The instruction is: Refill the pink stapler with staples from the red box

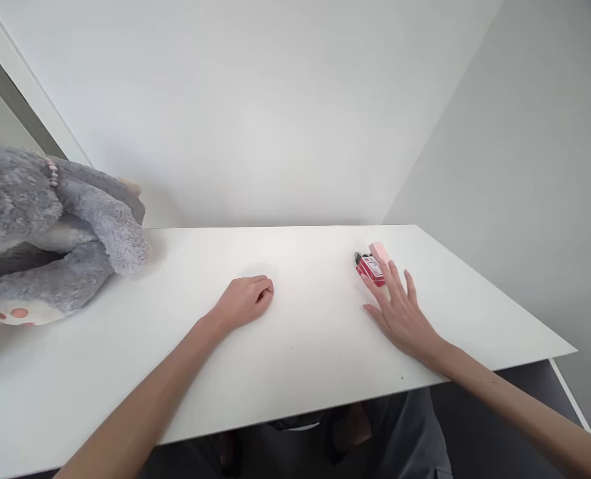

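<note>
My left hand (247, 301) rests on the white table, curled into a loose fist with a dark gap between thumb and forefinger; nothing shows in it. My right hand (402, 316) is open, fingers spread, beside a small group of things. Closest to its fingertips is a red box with a white label (371, 267), partly covered by the fingers. A pale pink block (378, 251) stands against the box's far side. Behind the box's left end sits a small dark green item (358, 257), mostly hidden, so its kind is unclear.
A large grey plush toy (90, 253) takes up the table's left end. The white table (305, 359) meets a white wall (285, 120) at the back, and a grey wall (540, 166) stands at the right. My legs (405, 432) are below the front edge.
</note>
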Action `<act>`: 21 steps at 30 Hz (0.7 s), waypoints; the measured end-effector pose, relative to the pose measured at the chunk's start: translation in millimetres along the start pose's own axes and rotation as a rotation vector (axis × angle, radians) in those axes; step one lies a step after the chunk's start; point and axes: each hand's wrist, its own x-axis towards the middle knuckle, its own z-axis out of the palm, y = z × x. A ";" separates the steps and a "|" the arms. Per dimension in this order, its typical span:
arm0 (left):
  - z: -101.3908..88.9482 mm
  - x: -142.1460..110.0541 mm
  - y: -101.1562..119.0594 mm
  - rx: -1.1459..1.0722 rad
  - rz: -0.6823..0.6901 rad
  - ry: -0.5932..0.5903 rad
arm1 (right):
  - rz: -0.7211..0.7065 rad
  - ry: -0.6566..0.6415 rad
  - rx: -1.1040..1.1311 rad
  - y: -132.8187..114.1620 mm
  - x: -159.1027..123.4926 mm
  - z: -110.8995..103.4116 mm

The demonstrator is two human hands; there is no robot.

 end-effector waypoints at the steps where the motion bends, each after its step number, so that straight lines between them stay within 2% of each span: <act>1: -0.1 0.1 0.2 0.000 -0.001 0.000 | 0.024 0.007 -0.019 7.8 -4.9 -1.2; 6: -1.1 0.0 1.5 0.001 0.000 0.008 | 0.071 0.011 -0.043 42.7 -22.0 -0.2; 11: -1.2 -0.2 2.1 0.000 0.002 0.002 | 0.253 -0.062 -0.011 66.2 -29.5 10.0; 17: -0.4 0.3 2.4 0.002 -0.004 0.002 | 0.459 -0.137 0.054 89.9 -26.4 29.0; 21: -0.8 0.4 2.6 0.000 -0.005 -0.002 | 0.536 -0.188 0.046 103.8 -16.1 43.1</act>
